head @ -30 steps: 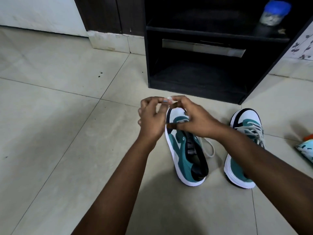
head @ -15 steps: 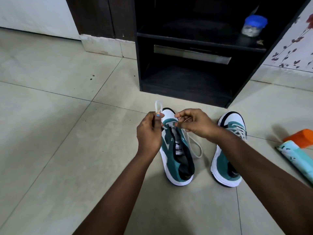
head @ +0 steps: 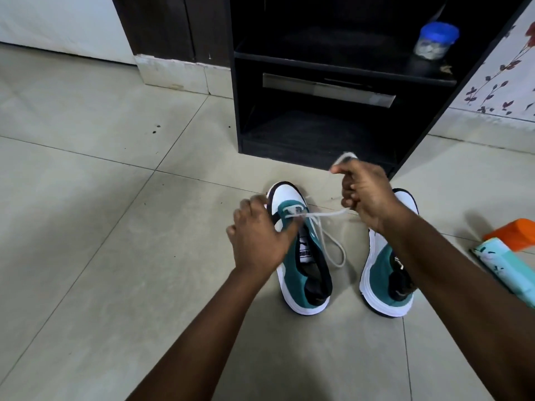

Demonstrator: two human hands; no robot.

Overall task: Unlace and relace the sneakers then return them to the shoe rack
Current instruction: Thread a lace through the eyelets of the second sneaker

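On the floor before the empty shoe rack, my left grip steadies the barely laced left sneaker while my right grip pinches its lace; relacing looks just begun, the right sneaker waiting alongside.

Two sneakers side by side on the floor, toes toward the shoe rack just behind them. Left sneaker under the left hand; right sneaker partly behind the right hand. Lace runs between both hands, over the left sneaker. Jar on the rack's upper shelf, right end. Bottle lies on the floor right of the sneakers.
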